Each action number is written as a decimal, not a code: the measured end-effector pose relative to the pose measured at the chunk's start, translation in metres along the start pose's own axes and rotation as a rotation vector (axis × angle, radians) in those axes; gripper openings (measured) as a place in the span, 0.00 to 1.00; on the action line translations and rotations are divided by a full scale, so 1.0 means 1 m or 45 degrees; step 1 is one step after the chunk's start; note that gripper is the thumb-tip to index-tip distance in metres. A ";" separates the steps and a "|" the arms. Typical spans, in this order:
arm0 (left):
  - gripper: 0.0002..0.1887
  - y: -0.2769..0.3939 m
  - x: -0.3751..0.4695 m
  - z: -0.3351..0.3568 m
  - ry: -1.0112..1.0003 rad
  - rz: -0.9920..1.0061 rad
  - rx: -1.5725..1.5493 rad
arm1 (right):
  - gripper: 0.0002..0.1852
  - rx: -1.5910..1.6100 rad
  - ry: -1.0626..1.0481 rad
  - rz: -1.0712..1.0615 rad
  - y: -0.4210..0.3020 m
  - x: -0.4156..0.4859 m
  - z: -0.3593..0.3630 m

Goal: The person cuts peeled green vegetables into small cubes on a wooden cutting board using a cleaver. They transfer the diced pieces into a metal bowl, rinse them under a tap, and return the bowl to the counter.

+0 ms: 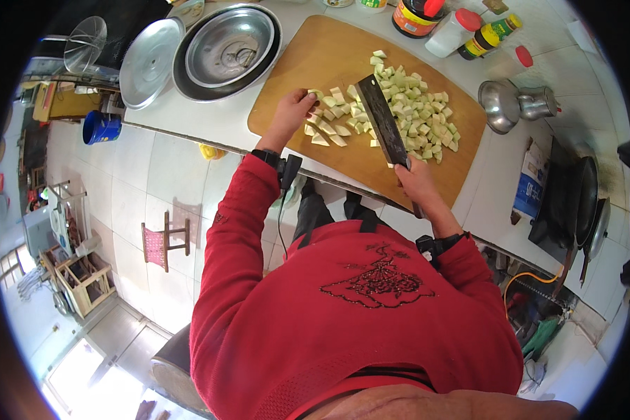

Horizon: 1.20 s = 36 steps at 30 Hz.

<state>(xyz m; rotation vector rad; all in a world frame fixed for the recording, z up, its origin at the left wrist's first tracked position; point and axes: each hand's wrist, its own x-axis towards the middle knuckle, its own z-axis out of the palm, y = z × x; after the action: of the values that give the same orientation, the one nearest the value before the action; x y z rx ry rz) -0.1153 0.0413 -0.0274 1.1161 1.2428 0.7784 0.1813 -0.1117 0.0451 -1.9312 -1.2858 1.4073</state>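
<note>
My right hand (pixel 419 181) grips the handle of a dark-bladed cleaver (pixel 380 118), which is held slantwise over the cutting board. Between the thumb and fingers of my left hand (pixel 295 109) is a pale green vegetable piece (pixel 315 94), at the left side of the pile. Many chunks of peeled pale green vegetable (pixel 417 110) are spread across the wooden cutting board (pixel 294 63), mostly to the right of the blade. A few longer pieces (pixel 325 128) lie just right of my left hand. The cleaver covers some chunks beneath it.
Nested metal basins (pixel 265 58) and a round metal lid (pixel 152 60) stand left of the board. A sauce jar (pixel 412 23), a red-lidded container (pixel 451 37) and a bottle (pixel 491 37) line the back. Rightward are a metal pot (pixel 499 105) and a wok (pixel 585 199).
</note>
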 end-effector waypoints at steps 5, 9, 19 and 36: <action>0.16 -0.008 -0.027 -0.015 0.050 -0.046 -0.357 | 0.16 -0.275 -0.129 -0.043 -0.009 0.007 0.014; 0.20 -0.010 -0.048 -0.019 0.316 -0.198 0.122 | 0.18 -0.382 -0.270 -0.217 -0.016 0.007 0.031; 0.18 -0.023 -0.072 -0.016 0.664 -0.080 0.836 | 0.18 -0.663 -0.382 -0.365 -0.062 0.010 0.073; 0.18 -0.020 -0.069 -0.021 0.551 -0.199 0.755 | 0.15 -0.808 -0.402 -0.386 -0.077 0.034 0.097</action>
<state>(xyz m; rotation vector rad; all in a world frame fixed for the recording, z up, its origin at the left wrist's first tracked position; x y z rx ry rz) -0.1512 -0.0240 -0.0226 1.3353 1.9876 0.5567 0.0629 -0.0626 0.0487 -1.7874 -2.2883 1.2749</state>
